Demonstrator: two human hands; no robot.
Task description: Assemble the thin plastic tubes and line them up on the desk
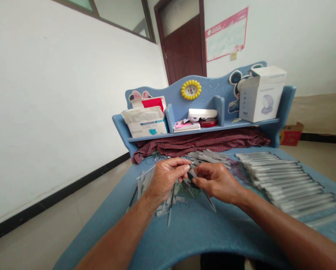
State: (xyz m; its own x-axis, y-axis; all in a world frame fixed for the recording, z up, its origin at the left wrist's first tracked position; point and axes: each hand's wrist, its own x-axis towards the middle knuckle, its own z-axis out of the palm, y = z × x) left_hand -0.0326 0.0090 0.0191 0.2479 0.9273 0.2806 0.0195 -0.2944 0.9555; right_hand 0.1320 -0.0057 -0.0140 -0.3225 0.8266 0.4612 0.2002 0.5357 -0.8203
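Observation:
My left hand (168,176) is closed in a pinch, thumb against fingers, at the upper end of a slim black-and-clear pen (209,200). The pen slants down to the right, with its pointed end toward me. My right hand (217,180) pinches the same pen a little lower, next to a small translucent piece (193,173). The fingers partly hide what lies between them. Below and left of the hands are loose translucent plastic strips (163,208) and a thin dark stick (171,204). More translucent strips (209,155) lie behind the hands.
A stack of similar pens (285,180) lies in rows on the right of the blue table (201,232). Behind are a checked cloth (201,142) and a shelf holding a mask box (148,127), a white box (262,95) and a red round case (208,122).

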